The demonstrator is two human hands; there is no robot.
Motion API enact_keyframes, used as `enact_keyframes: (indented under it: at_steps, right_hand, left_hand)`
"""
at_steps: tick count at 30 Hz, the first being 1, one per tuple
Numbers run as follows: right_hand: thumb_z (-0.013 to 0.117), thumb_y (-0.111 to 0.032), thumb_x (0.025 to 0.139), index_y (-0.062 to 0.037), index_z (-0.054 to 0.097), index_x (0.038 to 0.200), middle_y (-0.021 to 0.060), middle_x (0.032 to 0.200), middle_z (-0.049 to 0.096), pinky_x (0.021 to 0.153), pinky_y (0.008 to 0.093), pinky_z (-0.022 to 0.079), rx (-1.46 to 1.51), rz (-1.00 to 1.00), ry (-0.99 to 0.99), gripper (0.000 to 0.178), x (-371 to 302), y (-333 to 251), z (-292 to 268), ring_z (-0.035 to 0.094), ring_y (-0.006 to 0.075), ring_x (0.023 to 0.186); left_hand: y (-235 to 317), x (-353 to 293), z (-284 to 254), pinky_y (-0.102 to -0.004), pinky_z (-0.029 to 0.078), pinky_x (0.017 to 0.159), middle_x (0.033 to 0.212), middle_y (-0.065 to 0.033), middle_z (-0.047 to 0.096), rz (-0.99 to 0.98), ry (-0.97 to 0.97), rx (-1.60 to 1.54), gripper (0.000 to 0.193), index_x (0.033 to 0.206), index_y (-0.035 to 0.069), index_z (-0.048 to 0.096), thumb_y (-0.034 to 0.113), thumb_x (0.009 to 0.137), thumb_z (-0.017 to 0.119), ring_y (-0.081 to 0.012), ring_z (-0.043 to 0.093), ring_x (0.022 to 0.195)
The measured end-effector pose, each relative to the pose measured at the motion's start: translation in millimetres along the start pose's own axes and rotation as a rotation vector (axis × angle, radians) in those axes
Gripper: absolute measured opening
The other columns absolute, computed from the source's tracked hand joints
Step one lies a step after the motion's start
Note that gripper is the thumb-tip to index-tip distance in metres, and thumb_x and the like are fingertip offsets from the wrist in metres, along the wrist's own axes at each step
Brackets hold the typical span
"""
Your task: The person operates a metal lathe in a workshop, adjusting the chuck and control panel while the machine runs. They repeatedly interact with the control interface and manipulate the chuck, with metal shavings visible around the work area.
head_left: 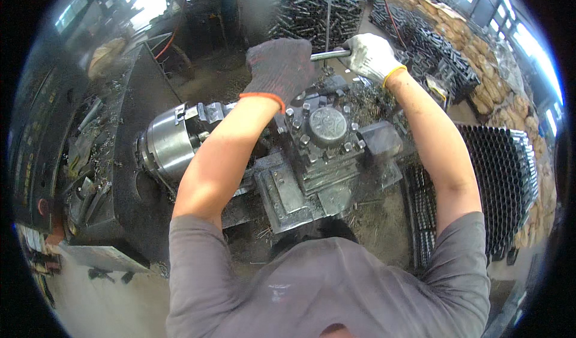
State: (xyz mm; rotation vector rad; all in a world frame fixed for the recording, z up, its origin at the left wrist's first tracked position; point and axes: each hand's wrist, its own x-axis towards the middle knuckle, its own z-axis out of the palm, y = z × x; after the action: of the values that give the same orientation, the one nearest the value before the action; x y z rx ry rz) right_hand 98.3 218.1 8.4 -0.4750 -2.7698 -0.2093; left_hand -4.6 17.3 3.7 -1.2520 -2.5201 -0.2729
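Both my arms reach forward over a lathe, with a short bare metal rod (pixel 330 55) stretched between my hands. My left hand (pixel 281 67), in a dark glove with an orange cuff, is closed around the rod's left part. The right end is gripped by my right hand (pixel 370 56), in a white glove with a yellow cuff. Closer to me than the hands sits the lathe's tool post (pixel 327 125), a bolted block with a round cap. To its left is the shiny chuck (pixel 171 143); my left forearm partly covers the area beside it.
A stack of tubes with open ends (pixel 495 179) stands at the right. Beyond the lathe lie heaps of metal pieces (pixel 312 14) and brown sacks (pixel 456 23). Metal scraps lie on the machine's left housing (pixel 90 158). An upright thin rod (pixel 329 23) rises behind my hands.
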Motion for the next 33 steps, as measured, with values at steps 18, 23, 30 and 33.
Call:
enact_keyframes:
  at_steps: [18, 23, 30, 33]
  right_hand:
    - [0.06, -0.027, 0.088, -0.0084, 0.082, 0.099, 0.0218, 0.102, 0.078, 0.086, 0.0472, 0.061, 0.135, -0.087, -0.104, 0.031, 8, -16, 41, 0.077, 0.0383, 0.096]
    - [0.061, -0.026, 0.089, -0.0078, 0.082, 0.1, 0.0223, 0.103, 0.078, 0.088, 0.0471, 0.06, 0.103, -0.099, -0.019, 0.029, 8, -24, 37, 0.077, 0.0388, 0.097]
    - [0.061, -0.025, 0.087, -0.0084, 0.084, 0.096, 0.0188, 0.103, 0.079, 0.084, 0.0458, 0.062, -0.161, -0.171, 0.152, 0.029, 58, -12, 71, 0.078, 0.0349, 0.097]
    - [0.065, -0.017, 0.088, -0.0109, 0.084, 0.091, 0.0147, 0.094, 0.081, 0.076, 0.0453, 0.062, -0.928, -0.655, 0.308, 0.021, 76, -7, 69, 0.079, 0.033, 0.089]
  left_hand:
    - [11, -34, 39, -0.0524, 0.059, 0.07, 0.09, -0.0172, 0.079, -0.246, 0.21, 0.055, 0.031, 0.092, 0.013, 0.083, 0.036, 0.078, 0.069, -0.0383, 0.078, 0.084]
    - [-2, -34, 47, -0.051, 0.058, 0.064, 0.078, -0.0138, 0.077, -0.119, 0.309, 0.201, 0.027, 0.089, 0.016, 0.083, 0.036, 0.075, 0.071, -0.0344, 0.078, 0.074]
    - [-13, -24, 58, -0.053, 0.062, 0.08, 0.09, -0.0233, 0.077, -0.097, 0.447, 0.254, 0.039, 0.091, 0.004, 0.08, 0.04, 0.084, 0.069, -0.0414, 0.077, 0.088]
    - [-17, -18, 51, -0.0496, 0.062, 0.08, 0.09, -0.024, 0.077, -0.023, 0.503, 0.381, 0.038, 0.091, 0.005, 0.082, 0.039, 0.085, 0.064, -0.0402, 0.078, 0.086]
